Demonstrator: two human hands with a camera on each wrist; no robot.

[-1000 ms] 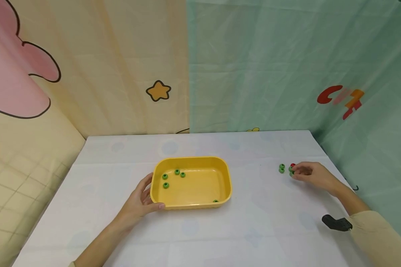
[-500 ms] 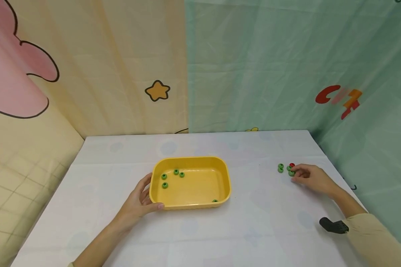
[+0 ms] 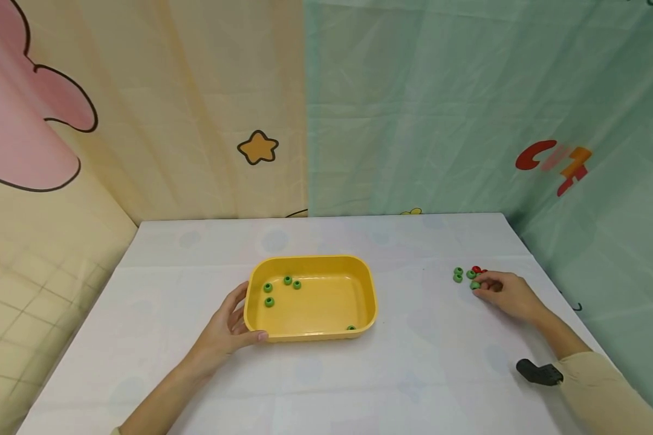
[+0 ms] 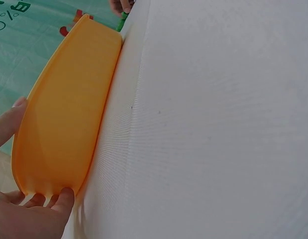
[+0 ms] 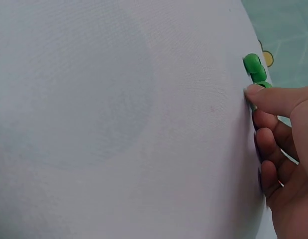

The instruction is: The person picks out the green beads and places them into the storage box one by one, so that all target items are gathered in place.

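My left hand (image 3: 217, 335) holds the left end of a yellow tray (image 3: 326, 308), its thumb on the front rim and its fingers along the side. In the left wrist view, fingertips (image 4: 67, 192) press the wall of the tray. Several green beads with holes lie inside, such as a green bead (image 3: 269, 301) near the left. At the right, my right hand (image 3: 508, 295) pinches a green bead (image 3: 475, 285) between thumb and forefinger, at table level. Close by lie other green beads (image 3: 458, 278) and red beads (image 3: 476, 269), one partly behind the fingers.
A white cloth covers the table (image 3: 326, 386). Printed curtains (image 3: 402, 121) hang along its back and right side. A black device (image 3: 539, 372) sits at the right sleeve, just over the tabletop.
My right hand has drawn slightly toward me with the pinched green bead, which now stands a little apart from the others. More of the red beads shows. The left hand and tray stay put.
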